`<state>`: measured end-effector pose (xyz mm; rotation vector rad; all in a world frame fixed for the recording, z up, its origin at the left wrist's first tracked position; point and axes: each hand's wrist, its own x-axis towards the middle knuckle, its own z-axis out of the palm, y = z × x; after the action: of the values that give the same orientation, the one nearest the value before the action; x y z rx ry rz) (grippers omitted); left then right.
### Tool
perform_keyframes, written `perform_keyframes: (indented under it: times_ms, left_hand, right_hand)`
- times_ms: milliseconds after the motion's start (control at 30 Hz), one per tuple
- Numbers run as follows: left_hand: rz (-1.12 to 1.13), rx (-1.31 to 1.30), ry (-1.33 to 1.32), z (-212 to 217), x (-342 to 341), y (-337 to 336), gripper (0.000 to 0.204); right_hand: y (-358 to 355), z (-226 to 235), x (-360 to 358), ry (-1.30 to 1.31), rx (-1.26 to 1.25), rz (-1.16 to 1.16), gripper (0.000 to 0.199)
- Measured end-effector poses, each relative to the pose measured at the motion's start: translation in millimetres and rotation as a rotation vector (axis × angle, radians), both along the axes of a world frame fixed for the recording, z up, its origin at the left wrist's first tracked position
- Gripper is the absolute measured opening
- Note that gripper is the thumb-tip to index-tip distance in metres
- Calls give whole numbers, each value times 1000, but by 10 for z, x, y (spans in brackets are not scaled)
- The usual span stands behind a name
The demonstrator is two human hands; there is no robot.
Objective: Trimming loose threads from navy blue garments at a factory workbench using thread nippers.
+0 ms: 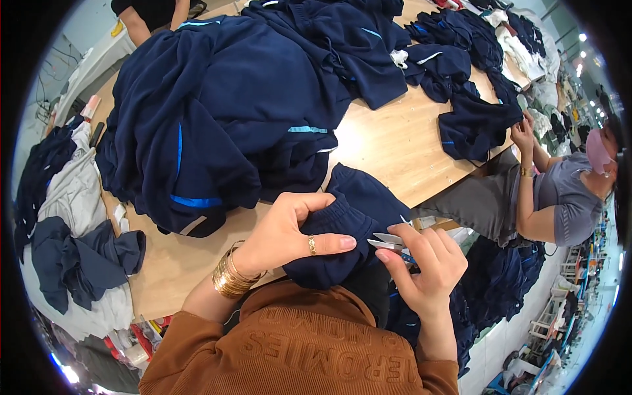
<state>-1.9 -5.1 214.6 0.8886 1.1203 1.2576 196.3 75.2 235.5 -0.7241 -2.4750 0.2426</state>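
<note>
Navy garment [352, 217] at lower centre, waistband bunched, long axis running toward upper right over bench [395, 141] edge. We note left hand [289, 230] pinching waistband fold; right hand [424, 263] closed on thread snips [388, 242], blades pointing left at fold. Risk, we judge: snips nick fabric or fingertip, blades so close.

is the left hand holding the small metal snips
No: the snips sit in the right hand, while the left hand pinches the navy garment.
</note>
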Motion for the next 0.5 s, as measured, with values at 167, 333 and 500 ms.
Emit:
perform_keyframes:
  times_ms: [167,333,500]
  left_hand:
    - [-9,-5,2,20,8,10,24]
    - [14,-17,-26,16,15,6,24]
    - [21,10,-43,-24,28,-6,27]
  right_hand:
    - [3,28,9,-38,32,5,26]
    - [0,-20,29,5,-5,40,28]
    - [-19,-115,67,61,-104,34,24]
